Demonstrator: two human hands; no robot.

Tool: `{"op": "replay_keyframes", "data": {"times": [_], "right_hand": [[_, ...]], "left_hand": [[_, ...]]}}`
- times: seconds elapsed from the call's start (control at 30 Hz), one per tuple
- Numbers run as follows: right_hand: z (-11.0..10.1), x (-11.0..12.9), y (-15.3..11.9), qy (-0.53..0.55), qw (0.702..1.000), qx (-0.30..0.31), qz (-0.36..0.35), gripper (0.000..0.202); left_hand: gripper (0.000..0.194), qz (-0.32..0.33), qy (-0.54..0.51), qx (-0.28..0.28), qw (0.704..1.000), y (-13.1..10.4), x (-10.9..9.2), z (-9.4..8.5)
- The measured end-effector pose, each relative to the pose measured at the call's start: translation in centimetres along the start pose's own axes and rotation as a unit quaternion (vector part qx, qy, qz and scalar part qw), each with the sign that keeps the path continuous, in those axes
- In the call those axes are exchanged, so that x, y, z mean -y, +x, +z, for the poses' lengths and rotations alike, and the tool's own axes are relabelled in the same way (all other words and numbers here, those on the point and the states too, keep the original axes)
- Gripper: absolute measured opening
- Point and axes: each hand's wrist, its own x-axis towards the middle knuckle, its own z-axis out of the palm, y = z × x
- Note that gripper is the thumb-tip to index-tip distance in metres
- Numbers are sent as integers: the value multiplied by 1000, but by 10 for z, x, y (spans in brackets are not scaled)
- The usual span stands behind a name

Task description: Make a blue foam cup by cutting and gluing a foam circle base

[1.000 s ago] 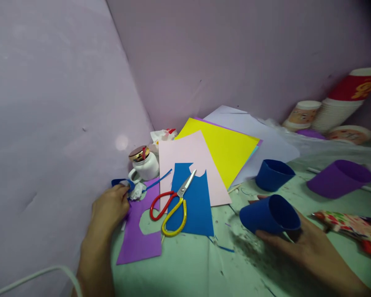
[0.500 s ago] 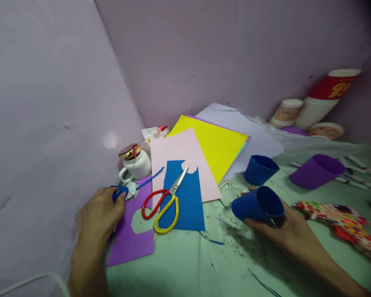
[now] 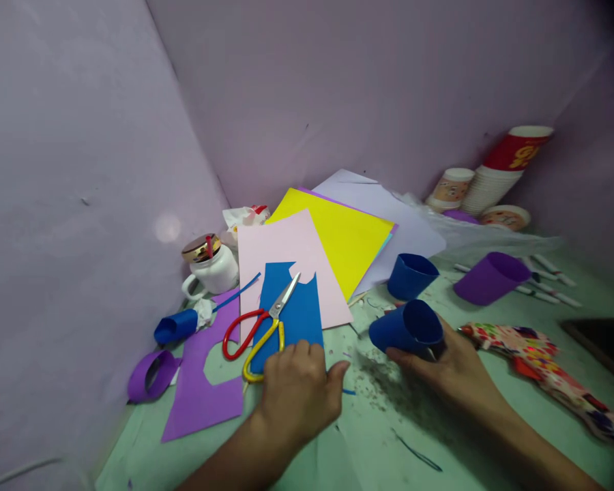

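Observation:
My right hand (image 3: 434,361) holds a blue paper cup shape (image 3: 404,327) tilted over the table, its open end facing right. Over the lower edge of the cut blue sheet (image 3: 307,314) is my left hand (image 3: 304,385), fingers curled under and thumb out to the right; what is beneath the fingers is hidden. Red-and-yellow-handled scissors (image 3: 275,312) lie on that sheet, just above my left hand. A second blue cup shape (image 3: 412,276) stands behind the held one. A small blue roll (image 3: 177,326) and a purple paper loop (image 3: 151,376) lie at the left.
A white mug (image 3: 217,271) stands by the left wall. Yellow (image 3: 348,232), pink (image 3: 271,239) and purple (image 3: 205,402) sheets lie about. At the right are a purple cup shape (image 3: 491,278), markers, a patterned object (image 3: 537,358) and stacked paper cups (image 3: 491,187).
My left hand has let go of the small blue roll at the left and moved right to the blue sheet. The view has shifted slightly. My right hand still holds the blue cup shape.

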Motion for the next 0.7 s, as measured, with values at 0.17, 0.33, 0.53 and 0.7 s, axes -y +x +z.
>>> {"op": "replay_keyframes", "data": {"times": [0.17, 0.33, 0.53, 0.7], "right_hand": [[-4, 10, -2, 31, 1000, -1, -2, 53], [-21, 15, -5, 109, 994, 5, 11, 62], [-54, 16, -23, 92, 995, -36, 30, 51], [-70, 16, -44, 53, 997, -59, 16, 55]], "left_hand": [[38, -61, 60, 37, 996, 29, -13, -6], [31, -64, 103, 78, 990, 41, 0, -19], [31, -86, 129, 39, 987, 45, 30, -58], [37, -158, 131, -102, 973, 43, 31, -77]]}}
